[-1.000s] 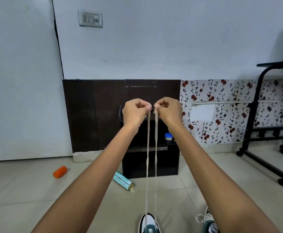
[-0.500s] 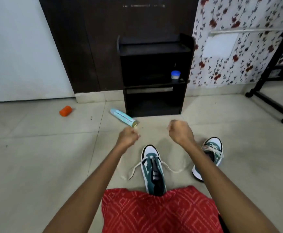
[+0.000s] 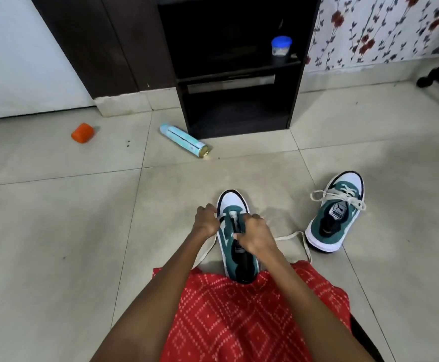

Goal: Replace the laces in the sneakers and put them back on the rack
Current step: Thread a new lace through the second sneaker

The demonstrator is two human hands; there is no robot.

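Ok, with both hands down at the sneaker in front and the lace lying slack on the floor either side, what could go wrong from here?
The right strand of the lace loops across the floor close by the second sneaker, so it may snag there when pulled. The left hand and right hand cover the near sneaker's eyelets, so one could be skipped. The spray can lies by the rack's front, possibly in the way later.

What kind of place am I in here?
Likely a room in a home: a pale tiled floor, a dark wooden shoe rack beside red-flowered wallpaper, and a teal-and-white sneaker lying out.
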